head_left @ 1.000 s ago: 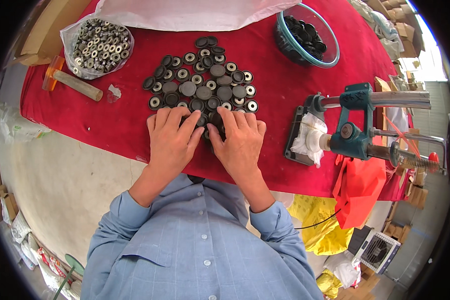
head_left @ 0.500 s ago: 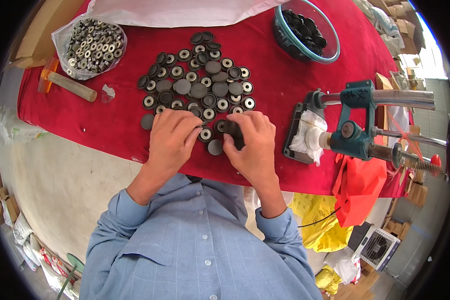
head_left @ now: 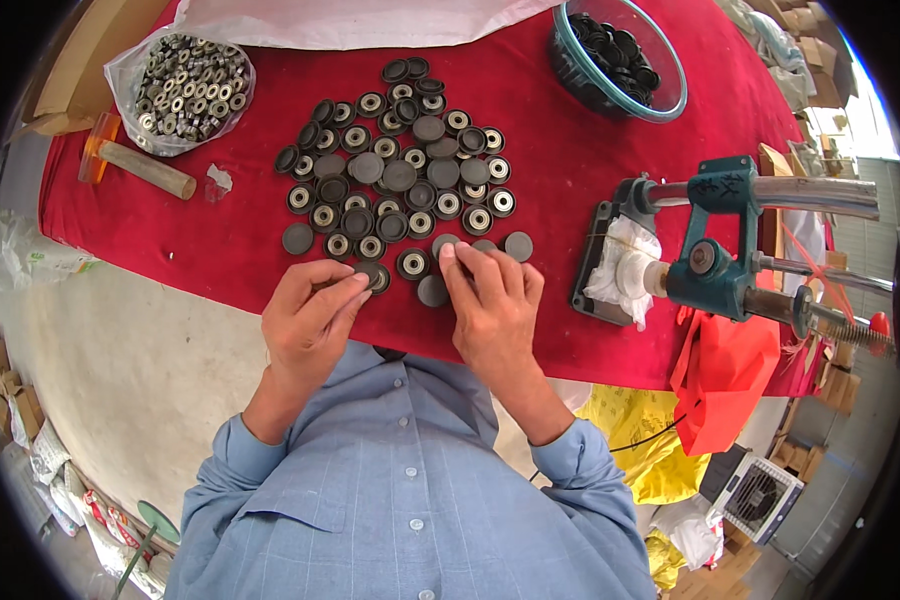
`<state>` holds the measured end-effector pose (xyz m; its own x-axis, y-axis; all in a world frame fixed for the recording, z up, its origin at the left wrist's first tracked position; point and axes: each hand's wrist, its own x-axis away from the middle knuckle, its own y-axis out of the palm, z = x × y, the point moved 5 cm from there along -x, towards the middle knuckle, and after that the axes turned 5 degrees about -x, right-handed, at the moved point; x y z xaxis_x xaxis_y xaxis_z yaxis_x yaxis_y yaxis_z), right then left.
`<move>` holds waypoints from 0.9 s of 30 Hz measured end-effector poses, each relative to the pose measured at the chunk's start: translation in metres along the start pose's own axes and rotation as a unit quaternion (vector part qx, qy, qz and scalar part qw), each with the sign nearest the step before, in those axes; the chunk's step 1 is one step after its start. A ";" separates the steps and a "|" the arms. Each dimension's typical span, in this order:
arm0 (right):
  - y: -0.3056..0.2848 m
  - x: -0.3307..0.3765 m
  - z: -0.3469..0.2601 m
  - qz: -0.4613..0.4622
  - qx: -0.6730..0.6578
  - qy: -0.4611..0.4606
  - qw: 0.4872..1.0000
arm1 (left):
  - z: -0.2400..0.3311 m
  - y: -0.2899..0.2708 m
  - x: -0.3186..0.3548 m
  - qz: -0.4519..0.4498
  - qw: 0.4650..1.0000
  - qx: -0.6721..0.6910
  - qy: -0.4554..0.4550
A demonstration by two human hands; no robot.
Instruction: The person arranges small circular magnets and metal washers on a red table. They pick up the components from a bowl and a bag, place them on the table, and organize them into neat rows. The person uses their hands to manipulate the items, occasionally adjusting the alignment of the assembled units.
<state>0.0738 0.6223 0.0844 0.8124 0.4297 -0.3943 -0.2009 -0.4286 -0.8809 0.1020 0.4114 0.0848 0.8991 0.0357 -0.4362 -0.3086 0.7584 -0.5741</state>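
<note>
At the near edge of a spread of round black caps, my left hand (head_left: 308, 318) pinches a flat black cap (head_left: 368, 271) between thumb and fingertips. That cap partly covers a black cap with a metal bearing (head_left: 381, 281) in it. Further right, my right hand (head_left: 497, 312) has its fingertips closed on the edge of another black cap (head_left: 444, 244), low over the cloth. Between my hands lie a cap holding a bearing (head_left: 412, 264) and a plain cap (head_left: 432, 291). Just past my right fingers is a black cap (head_left: 517, 246).
Several caps with bearings (head_left: 476, 218) cover the red cloth (head_left: 240, 240) ahead. A bag of bearings (head_left: 190, 95) and a hammer (head_left: 145, 169) lie at the left. At back right stands a bowl of black caps (head_left: 676, 90); a green press (head_left: 715, 230) occupies the right side.
My left hand has moved left and nearer, uncovering more bearings. My right hand has shifted slightly; the dark caps it gripped now lie apart by its fingers.
</note>
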 end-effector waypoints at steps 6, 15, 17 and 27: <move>0.004 0.009 -0.006 -0.006 0.015 0.024 1.000 | 0.000 0.015 0.003 -0.019 0.995 -0.066 0.077; -0.003 -0.013 0.006 0.022 -0.064 0.058 0.996 | -0.001 0.022 0.010 -0.044 0.985 -0.113 0.123; -0.002 -0.021 0.004 0.038 -0.101 0.052 0.993 | -0.001 0.021 0.014 -0.042 0.981 -0.142 0.122; 0.029 -0.055 -0.015 0.026 -0.095 0.029 0.995 | 0.003 0.021 0.034 -0.062 0.958 -0.247 0.133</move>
<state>0.0313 0.5739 0.0850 0.8355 0.3582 -0.4167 -0.1403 -0.5942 -0.7920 0.1273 0.4309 0.0598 0.8476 -0.2525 -0.4667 -0.3726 0.3431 -0.8622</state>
